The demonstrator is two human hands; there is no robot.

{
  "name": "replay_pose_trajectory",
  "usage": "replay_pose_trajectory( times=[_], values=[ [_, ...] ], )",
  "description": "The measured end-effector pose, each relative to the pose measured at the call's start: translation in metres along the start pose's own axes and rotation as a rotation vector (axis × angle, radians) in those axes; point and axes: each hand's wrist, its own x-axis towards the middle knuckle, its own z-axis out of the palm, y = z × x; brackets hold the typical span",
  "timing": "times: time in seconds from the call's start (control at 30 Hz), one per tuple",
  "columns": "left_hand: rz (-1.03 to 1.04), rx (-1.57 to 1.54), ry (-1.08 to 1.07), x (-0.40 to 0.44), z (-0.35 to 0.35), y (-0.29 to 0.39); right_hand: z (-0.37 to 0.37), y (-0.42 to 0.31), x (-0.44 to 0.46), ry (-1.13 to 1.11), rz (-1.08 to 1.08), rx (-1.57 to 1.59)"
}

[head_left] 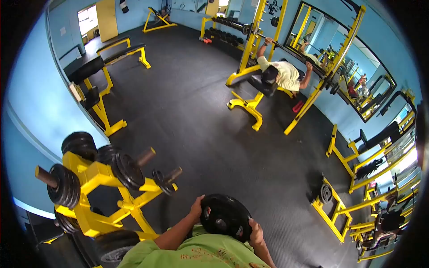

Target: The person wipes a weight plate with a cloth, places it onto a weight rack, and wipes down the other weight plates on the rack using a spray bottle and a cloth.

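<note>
1. Black weight plate (229, 212): at 6 o'clock in view, held before the green shirt (208, 254).
2. Left hand (197, 208) grasps its rim at 10 o'clock; right hand (256, 232), at 4 o'clock.
3. Judged heavy, rigid, possibly slick; best held by opposite edges.

The person wears a bright green shirt (216, 244). Brown-red letters and marks (196, 256) run across the front, too small to read well. The left sleeve (142, 253) is the same plain green. The left hand (196, 208) and right hand (256, 232) are bare, with fingers and thumbs.
</note>
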Motion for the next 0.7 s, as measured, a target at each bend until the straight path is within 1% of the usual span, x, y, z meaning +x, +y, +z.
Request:
replay_pose_trajectory(
  times=[0.03,0.1,0.23,0.3,0.33,0.4,0.43,0.5,0.53,0.57,0.63,0.67,0.7],
  values=[
    [0.024,-0.002,-0.005,0.008,0.005,0.016,0.002,-0.008,0.02,-0.017,-0.018,-0.002],
    [0.141,-0.095,0.062,0.017,0.01,0.039,0.001,-0.019,0.061,-0.095,0.048,-0.122],
    [0.159,-0.208,0.133,0.034,0.009,0.085,0.018,-0.048,0.145,-0.229,0.082,-0.122],
    [0.299,-0.145,0.171,0.033,0.013,0.107,0.027,-0.064,0.194,-0.322,0.078,-0.16],
    [0.326,-0.199,0.215,0.039,0.013,0.115,0.036,-0.076,0.217,-0.382,0.103,-0.196],
    [0.45,-0.286,0.272,0.055,0.013,0.124,0.06,-0.102,0.264,-0.437,0.175,-0.119],
    [0.486,-0.361,0.328,0.064,0.018,0.134,0.074,-0.119,0.294,-0.511,0.21,-0.177],
    [0.434,-0.574,0.452,0.072,0.027,0.144,0.097,-0.142,0.343,-0.642,0.261,-0.211],
    [0.47,-0.621,0.495,0.073,0.035,0.147,0.108,-0.143,0.377,-0.603,0.33,-0.274],
    [0.506,-0.665,0.536,0.082,0.032,0.15,0.13,-0.154,0.399,-0.664,0.349,-0.302],
    [0.651,-0.771,0.601,0.103,0.034,0.131,0.154,-0.173,0.424,-0.841,0.441,-0.394],
    [0.666,-0.801,0.687,0.09,0.049,0.14,0.161,-0.171,0.449,-0.912,0.503,-0.465],
    [0.693,-0.874,0.717,0.089,0.055,0.139,0.17,-0.168,0.467,-0.963,0.522,-0.528]
  ],
)
